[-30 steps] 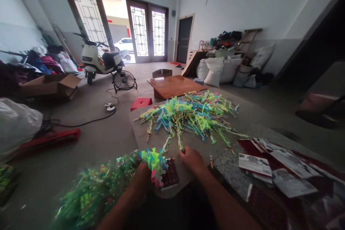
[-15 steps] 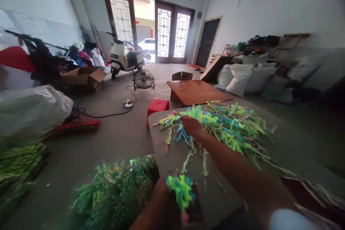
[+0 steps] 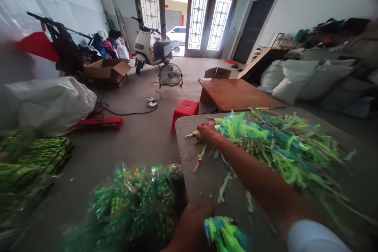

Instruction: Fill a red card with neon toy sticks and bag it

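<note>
On the grey table [image 3: 189, 157] lies a wide heap of thin sticks with green, blue and white ribbons [image 3: 265, 134]. My right hand [image 3: 206, 133] reaches to the heap's left end, its fingers closed around sticks there. A few loose ribboned sticks [image 3: 198, 163] lie just below it. Near the table's front left edge, my left hand [image 3: 199, 214] is blurred, beside a bunch of green and blue ribbons [image 3: 226, 234]; its fingers are mostly hidden, and I cannot make out its grip.
Green bundles in clear plastic [image 3: 132, 201] stand left of the table. Beyond it are a red stool [image 3: 186, 109], a low brown table [image 3: 236, 92], a fan [image 3: 170, 75] and a scooter [image 3: 150, 47]. White sacks [image 3: 295, 78] stand at right.
The view has shifted, so the room appears further left and up. My right hand has moved toward the heap's left end sticks. The ribbon bunch by my left hand now appears lower.
</note>
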Motion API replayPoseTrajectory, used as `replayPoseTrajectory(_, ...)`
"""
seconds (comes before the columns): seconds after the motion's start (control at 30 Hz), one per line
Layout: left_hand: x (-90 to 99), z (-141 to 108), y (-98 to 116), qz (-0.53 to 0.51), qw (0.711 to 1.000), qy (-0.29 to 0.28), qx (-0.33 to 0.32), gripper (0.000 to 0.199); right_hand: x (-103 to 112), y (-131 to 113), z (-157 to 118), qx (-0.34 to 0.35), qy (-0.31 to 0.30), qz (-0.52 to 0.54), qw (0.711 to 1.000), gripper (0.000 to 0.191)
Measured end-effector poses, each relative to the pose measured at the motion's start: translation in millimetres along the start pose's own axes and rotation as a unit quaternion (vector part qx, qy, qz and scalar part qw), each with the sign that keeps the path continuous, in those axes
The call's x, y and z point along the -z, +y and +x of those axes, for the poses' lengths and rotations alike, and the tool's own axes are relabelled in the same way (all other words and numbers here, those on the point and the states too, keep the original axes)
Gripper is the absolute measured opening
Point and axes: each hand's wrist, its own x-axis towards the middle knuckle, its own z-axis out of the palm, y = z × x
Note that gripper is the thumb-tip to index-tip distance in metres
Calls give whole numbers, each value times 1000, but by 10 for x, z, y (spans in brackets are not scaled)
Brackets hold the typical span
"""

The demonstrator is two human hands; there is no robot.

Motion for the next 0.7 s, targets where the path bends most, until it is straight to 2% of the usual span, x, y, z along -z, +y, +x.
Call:
replayPoseTrajectory(0.17,42,68,131,-5,1000,1,28,17,93,202,-399,25,2,-25,999,28)
replayPoseTrajectory(0.27,15,68,132,-24,998,2,54,20,172,286,-639,57,-1,-24,998,21)
replayPoseTrajectory(0.37,10,60,131,-47,997,16,59,21,197,348,-906,90,31,-20,995,23)
replayPoseTrajectory(0.47,53,67,162,-81,996,25,36,17,106,365,-1258,94,94,-37,990,29)
replayPoseTrajectory(0.57,95,67,176,-86,996,31,21,20,-89,334,-1673,88,135,-45,986,32)
replayPoseTrajectory(0.7,80,32,128,-60,997,35,25,24,-284,263,-2111,67,107,-41,991,36)
